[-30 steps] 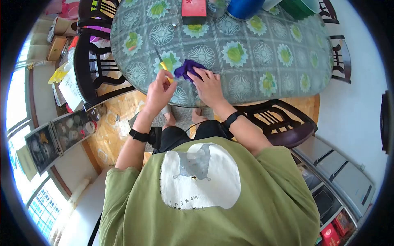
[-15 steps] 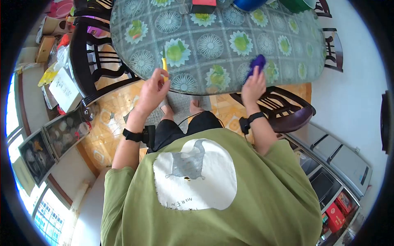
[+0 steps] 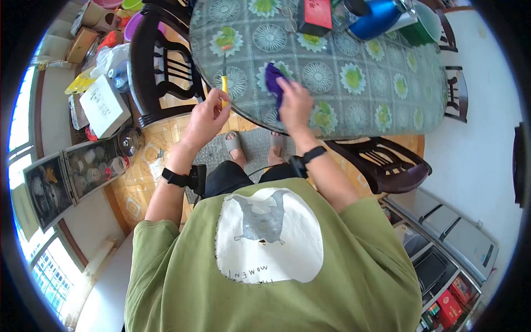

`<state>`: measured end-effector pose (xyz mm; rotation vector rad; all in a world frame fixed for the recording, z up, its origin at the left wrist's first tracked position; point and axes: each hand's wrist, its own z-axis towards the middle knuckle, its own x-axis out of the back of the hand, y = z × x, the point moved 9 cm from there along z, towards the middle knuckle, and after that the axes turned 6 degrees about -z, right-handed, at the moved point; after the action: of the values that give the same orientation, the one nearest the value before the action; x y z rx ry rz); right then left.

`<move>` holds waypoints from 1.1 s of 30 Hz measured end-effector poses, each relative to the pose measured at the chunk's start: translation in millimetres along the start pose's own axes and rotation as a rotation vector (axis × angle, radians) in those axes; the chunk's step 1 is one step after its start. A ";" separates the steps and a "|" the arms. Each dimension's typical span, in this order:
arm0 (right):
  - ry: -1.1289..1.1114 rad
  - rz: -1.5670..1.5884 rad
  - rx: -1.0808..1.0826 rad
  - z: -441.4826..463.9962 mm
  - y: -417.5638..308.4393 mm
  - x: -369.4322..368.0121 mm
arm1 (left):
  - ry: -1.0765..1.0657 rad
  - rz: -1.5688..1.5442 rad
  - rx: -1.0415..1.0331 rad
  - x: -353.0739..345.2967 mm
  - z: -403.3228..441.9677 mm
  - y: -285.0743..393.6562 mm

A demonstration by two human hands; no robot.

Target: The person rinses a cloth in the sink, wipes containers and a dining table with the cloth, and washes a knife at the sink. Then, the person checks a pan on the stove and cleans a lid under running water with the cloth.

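My left hand is closed on the yellow handle of a knife, held at the table's near left edge with its thin blade pointing away from me. A dark purple cloth is gripped in my right hand, over the near part of the table. The cloth hangs from the fingers towards the left, over the patterned green-grey tablecloth. My right hand is slightly blurred. The two hands are apart.
At the far side of the table stand a red and black box, a blue kettle and a green container. Dark wooden chairs surround the table. A white box lies at the left.
My right hand swept right with the purple cloth, then came back left. My left hand kept its hold on the knife. The view has shifted, showing more of the far tabletop than half a second ago.
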<state>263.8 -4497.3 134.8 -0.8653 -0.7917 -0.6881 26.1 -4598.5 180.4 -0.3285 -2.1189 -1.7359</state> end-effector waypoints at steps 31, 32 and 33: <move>-0.268 0.059 0.271 288.3 -55.4 -230.8 | 0.284 -0.087 0.109 42.3 -35.8 -55.8; -0.276 0.059 0.274 290.2 -64.9 -234.2 | 0.286 -0.090 0.116 42.7 -36.5 -58.9; -0.320 0.145 0.340 284.7 -81.6 -239.9 | 0.299 -0.104 0.128 43.9 -39.3 -62.8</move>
<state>-17.1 -4244.4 86.2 -0.7197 -1.0845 -0.2762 -33.6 -4652.5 150.1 0.0753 -2.0430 -1.5811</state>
